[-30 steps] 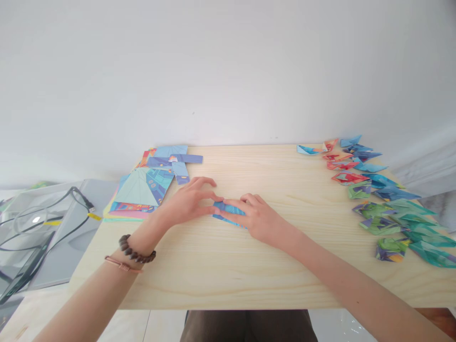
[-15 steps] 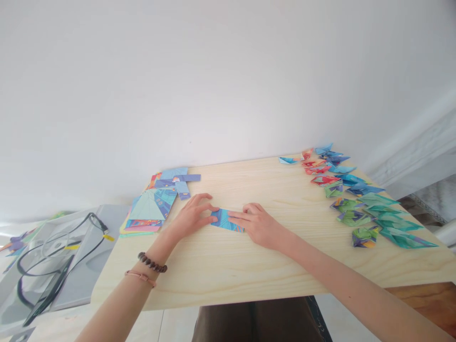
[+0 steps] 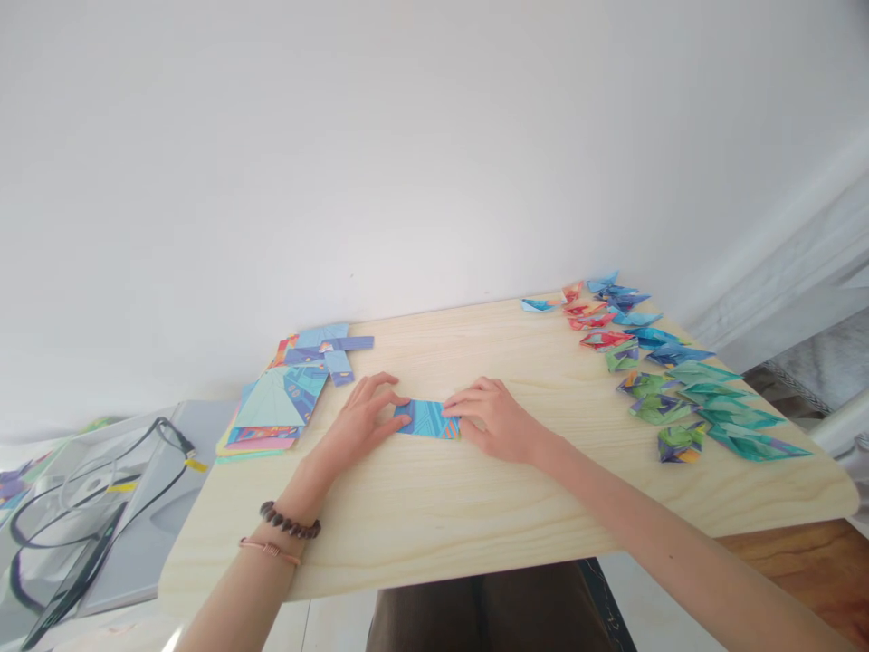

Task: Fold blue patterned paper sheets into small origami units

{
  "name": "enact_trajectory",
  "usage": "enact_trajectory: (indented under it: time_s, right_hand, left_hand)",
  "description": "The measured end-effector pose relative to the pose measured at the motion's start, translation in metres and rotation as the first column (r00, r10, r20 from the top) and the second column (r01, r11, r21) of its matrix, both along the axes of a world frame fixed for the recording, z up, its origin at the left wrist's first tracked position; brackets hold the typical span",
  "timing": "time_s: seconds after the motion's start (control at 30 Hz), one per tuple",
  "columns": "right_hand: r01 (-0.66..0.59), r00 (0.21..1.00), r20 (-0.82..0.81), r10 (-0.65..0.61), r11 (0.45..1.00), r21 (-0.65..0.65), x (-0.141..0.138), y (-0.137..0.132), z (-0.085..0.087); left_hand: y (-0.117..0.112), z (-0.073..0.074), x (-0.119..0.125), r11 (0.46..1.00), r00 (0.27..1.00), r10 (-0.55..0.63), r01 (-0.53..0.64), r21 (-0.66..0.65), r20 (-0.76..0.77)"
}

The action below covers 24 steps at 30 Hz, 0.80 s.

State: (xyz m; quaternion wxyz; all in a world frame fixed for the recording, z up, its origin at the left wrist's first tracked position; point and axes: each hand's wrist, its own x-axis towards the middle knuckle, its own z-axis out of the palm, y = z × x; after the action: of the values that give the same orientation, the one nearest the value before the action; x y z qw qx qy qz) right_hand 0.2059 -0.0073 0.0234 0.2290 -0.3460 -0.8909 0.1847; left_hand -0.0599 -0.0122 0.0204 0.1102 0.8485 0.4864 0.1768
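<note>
A small folded sheet of blue patterned origami paper, with orange stripes at its lower right, lies flat in front of me on the wooden table. My left hand grips its left end, thumb and forefinger on the paper and the other fingers arched above. At the right end, my right hand has its fingertips on the top edge and its thumb near the lower corner. The undersides of the fingers are hidden.
Left of my hands lies a stack of colourful origami paper with small folded strips behind it. Several folded paper boats stand along the right side. Beyond the left table edge are black cables. A white wall rises behind.
My right fingers have shifted from lying across the paper to its upper right edge, with the thumb lower down. The left hand keeps its hold. The whole view has tilted slightly.
</note>
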Motion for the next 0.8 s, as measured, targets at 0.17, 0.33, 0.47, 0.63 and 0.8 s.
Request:
enact_trajectory:
  time_s: [0.17,0.33,0.47,0.63,0.8]
  right_hand:
    - [0.197,0.975,0.131,-0.179,0.97,-0.143,-0.036,0.031,0.009]
    - [0.272,0.955,0.162,-0.247,0.951,-0.15,-0.065,0.047,0.005]
    - [0.282,0.954,0.143,-0.264,0.951,-0.125,-0.066,0.041,-0.001]
    - [0.29,0.953,0.125,-0.275,0.949,-0.121,-0.061,0.033,-0.004]
    - [0.307,0.949,0.127,-0.29,0.939,-0.152,-0.058,0.032,-0.004]
  left_hand:
    - [-0.007,-0.001,0.009,0.998,0.998,0.044,-0.043,0.035,-0.033]
    - [-0.01,0.001,0.011,0.998,0.997,0.06,-0.059,0.034,-0.052]
    - [-0.009,0.0,0.01,0.998,0.997,0.058,-0.057,0.038,-0.048]
    - [-0.009,-0.001,0.01,0.997,0.997,0.066,-0.065,0.042,-0.045]
    - [-0.01,0.0,0.01,0.996,0.997,0.068,-0.066,0.056,-0.034]
